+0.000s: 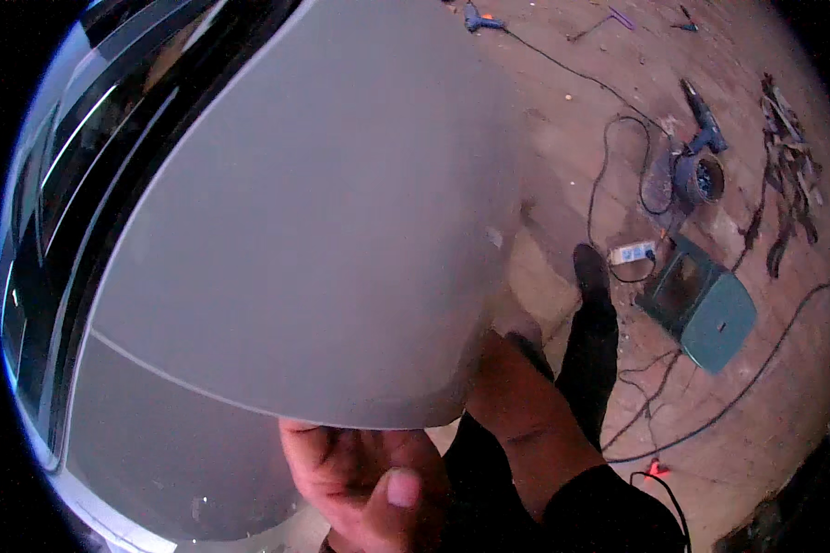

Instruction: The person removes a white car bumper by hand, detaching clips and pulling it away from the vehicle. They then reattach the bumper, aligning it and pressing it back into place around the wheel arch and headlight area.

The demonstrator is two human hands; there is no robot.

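A large, smooth grey vehicle body panel [341, 203] fills the middle of the view, with a thin pale seam along its lower left. Just under its near edge is my left hand [369, 479], fingers curled up against the edge and thumb folded over in front. The fingertips are hidden by the panel. My right forearm [535, 424], in a black sleeve, reaches up behind the panel's near right corner. That hand is out of sight behind the panel, so its fingers do not show.
Dark window glass [65, 212] borders the panel on the left. On the brown floor lie a power tool [705, 120], a round container [701, 178], a white power strip [633, 252], a green plastic stool [717, 323], long dark strips [788, 166] and several cables.
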